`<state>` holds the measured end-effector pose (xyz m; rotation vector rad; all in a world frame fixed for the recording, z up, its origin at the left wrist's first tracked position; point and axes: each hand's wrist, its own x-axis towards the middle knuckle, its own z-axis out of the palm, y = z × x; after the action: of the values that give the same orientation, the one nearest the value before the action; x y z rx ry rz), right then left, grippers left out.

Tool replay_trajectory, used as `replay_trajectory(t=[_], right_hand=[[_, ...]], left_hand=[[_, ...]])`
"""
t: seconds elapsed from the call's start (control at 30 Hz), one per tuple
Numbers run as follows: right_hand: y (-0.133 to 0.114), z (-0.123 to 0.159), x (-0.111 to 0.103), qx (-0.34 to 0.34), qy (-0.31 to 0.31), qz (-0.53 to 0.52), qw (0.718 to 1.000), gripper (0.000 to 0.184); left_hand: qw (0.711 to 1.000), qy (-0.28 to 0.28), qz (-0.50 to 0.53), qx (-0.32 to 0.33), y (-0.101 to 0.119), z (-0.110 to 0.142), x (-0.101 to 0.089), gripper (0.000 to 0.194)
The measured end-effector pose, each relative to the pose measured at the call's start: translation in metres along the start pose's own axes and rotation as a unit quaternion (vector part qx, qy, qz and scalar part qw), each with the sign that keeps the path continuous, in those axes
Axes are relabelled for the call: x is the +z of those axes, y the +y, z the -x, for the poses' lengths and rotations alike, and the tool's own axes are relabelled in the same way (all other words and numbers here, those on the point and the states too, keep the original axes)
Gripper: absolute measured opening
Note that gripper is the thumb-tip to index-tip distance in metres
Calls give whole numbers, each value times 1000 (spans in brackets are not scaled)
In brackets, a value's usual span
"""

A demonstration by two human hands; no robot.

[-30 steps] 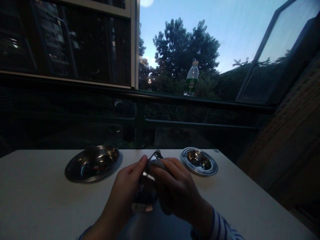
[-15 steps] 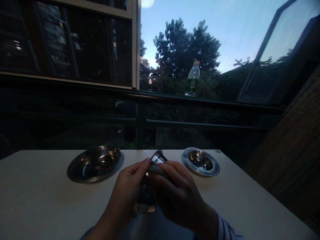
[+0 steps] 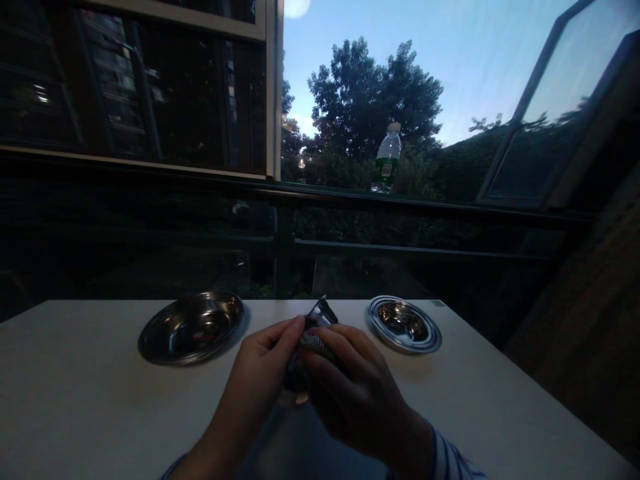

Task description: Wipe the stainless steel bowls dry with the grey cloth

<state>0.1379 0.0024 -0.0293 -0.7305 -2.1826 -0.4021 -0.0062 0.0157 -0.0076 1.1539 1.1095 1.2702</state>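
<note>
Between my two hands, over the front middle of the table, is a dark, shiny, packet-like thing [image 3: 323, 313] with a pointed upper end. My left hand [image 3: 263, 370] pinches its left side between thumb and fingers. My right hand [image 3: 353, 380] is closed round its right side, with a ridged or patterned grey part showing at the fingertips. The lower part of the thing hangs in shadow between the palms, and its exact kind cannot be made out. Both hands are nearly touching.
A wide steel bowl [image 3: 193, 327] stands on the white table [image 3: 100, 407] at left. Some smaller steel dishes [image 3: 405, 325], seemingly stacked, are at the back right. A green-labelled plastic bottle [image 3: 387, 160] stands on the ledge by the open window, beyond a dark railing [image 3: 425, 203].
The thing's upper end has tilted a little and shifted right in my fingers. Both hands keep their grip; the whole view has moved slightly.
</note>
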Motion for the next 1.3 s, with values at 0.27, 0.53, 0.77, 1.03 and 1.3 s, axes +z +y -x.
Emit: replay_trajectory(t=[0.27,0.53,0.77,1.03,1.3], right_hand=[[-5,0,0,-22,10,33,999,30],[2,1,2,18,20,2,1000,35],[-2,2,1,-21,11,-21,1000,42],[-3,0,0,-26,-14,-14,999,42],[-3,0,-3,-19,-3,5,1000,42]], left_hand=[[1000,-6,-12,20,-4,-3,-4,24],[999,31,-31,-1,4,2,-2,33],[998,43,-36,-15,5,0,-4,35],[998,46,-39,-13,6,-1,-5,40],[999,42,11,-19,3,-4,-7,36]])
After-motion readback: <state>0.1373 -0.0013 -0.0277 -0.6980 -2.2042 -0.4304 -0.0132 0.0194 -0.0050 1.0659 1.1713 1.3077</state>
